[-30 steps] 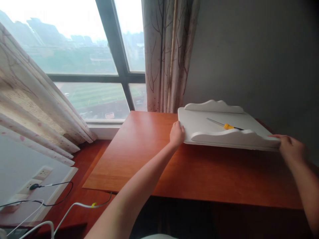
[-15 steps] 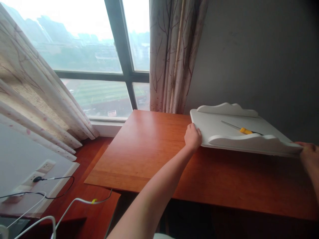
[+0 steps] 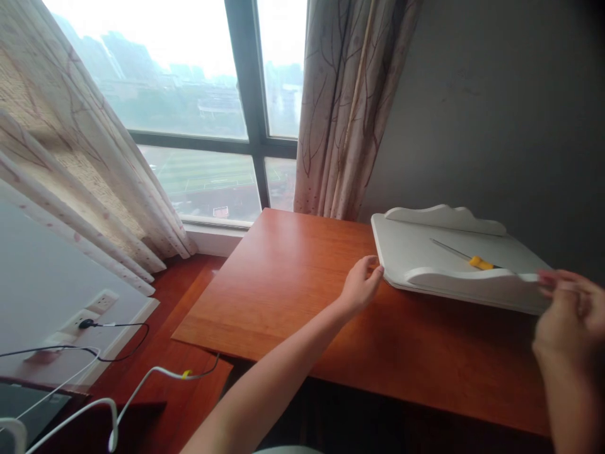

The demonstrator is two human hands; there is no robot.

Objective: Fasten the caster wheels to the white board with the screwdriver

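A white wooden panel [image 3: 416, 249] with two scalloped rails lies flat on the back right of the red-brown desk [image 3: 293, 284]. A screwdriver with a yellow handle [image 3: 479, 263] rests on the panel. My left hand [image 3: 362, 285] is open, its fingertips just at the panel's near left corner. My right hand [image 3: 567, 315] hovers in front of the panel's right end, lifted off it. Its fingers are loosely apart and a little blurred, and they hold nothing.
A grey wall rises behind the panel. A patterned curtain [image 3: 350, 107] hangs at the desk's back and another curtain [image 3: 70, 164] at the left by the window. On the floor at left are a wall socket [image 3: 92, 309] and white and black cables [image 3: 142, 384].
Both hands have let go of the panel, which now lies still on the desk. My left fingers opened at its corner and my right hand drew back toward me. The view shifted left.
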